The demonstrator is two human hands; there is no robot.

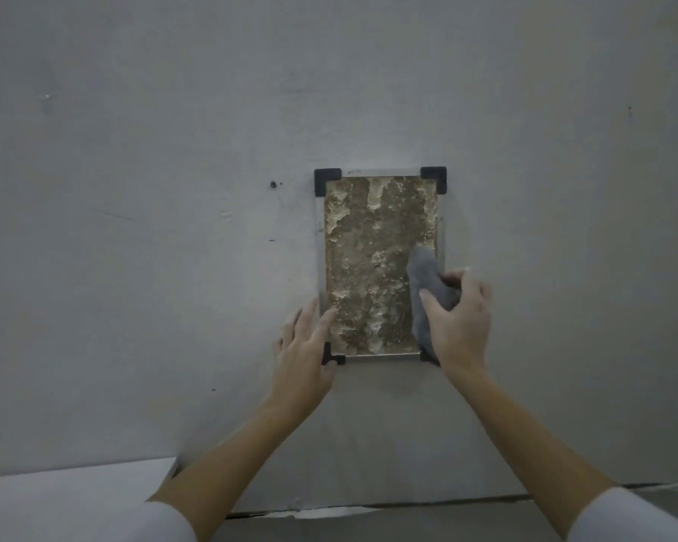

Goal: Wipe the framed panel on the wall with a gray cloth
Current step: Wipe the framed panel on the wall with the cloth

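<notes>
Cloth (423,279) gripped, right hand (460,322) | left hand (304,346) open | panel (368,264) corners hidden

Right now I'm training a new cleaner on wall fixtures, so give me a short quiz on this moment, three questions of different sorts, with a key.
1. True or false: the right hand holds the gray cloth against the framed panel.
2. Multiple choice: where is the left hand? A) on the panel's top right corner bracket; B) at the panel's lower left edge, fingers spread on the wall; C) hanging out of view.
3. Fill in: the cloth lies over the panel's lower ____ side.

Key: 1 true; 2 B; 3 right.
</notes>
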